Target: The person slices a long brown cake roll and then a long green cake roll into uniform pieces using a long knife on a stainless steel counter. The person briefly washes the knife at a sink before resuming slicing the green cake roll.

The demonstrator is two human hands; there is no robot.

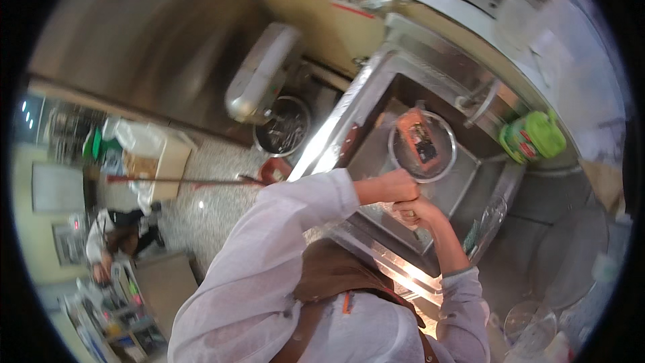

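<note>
My left hand (401, 186) is closed in a fist above the near part of a stainless-steel sink (466, 189). Against it, slightly lower in the picture, is my right hand (416, 213), its fingers curled and a ring on one of them. Whether anything is gripped between the two fists cannot be made out; something pale and blurred shows beneath them. Just beyond the hands, a round metal-rimmed bowl (451, 161) stands in the sink. An orange rectangular object (414, 128) with a dark, speckled middle lies in the bowl.
A metal faucet (485, 106) and a green plastic jug (532, 136) are at the sink's far right. Left of the sink stands a stand mixer (262, 73) over a metal bowl (282, 128). Another person (118, 234) bends near a counter (166, 282) at far left.
</note>
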